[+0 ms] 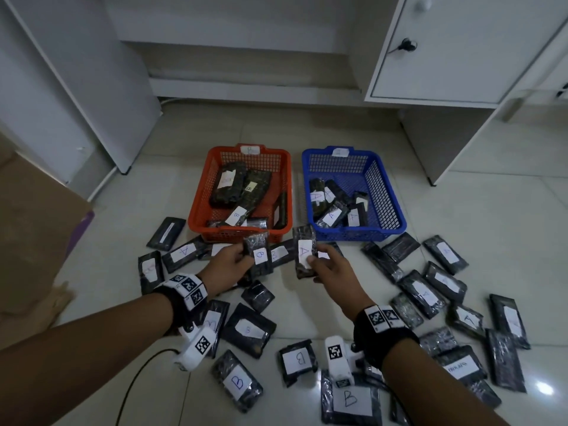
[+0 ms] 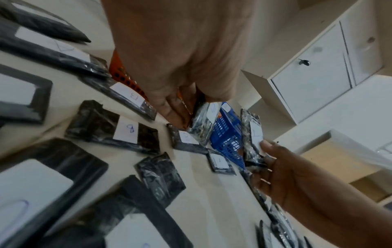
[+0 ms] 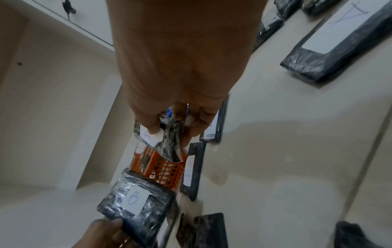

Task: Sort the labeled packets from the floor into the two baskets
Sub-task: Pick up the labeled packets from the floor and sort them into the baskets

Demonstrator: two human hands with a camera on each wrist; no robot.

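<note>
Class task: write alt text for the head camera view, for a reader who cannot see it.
Left hand holds a packet labelled B, right hand a packet labelled A, before an orange basket and blue basket. More packets lie on the tiled floor.

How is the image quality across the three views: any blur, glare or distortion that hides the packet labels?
Head view: dim, wide-angle bending at the edges, floor glare, held labels readable on the B packet and A packet. Left wrist view: motion blur, left hand overexposed. Right wrist view: soft, right hand blocks much.
</note>
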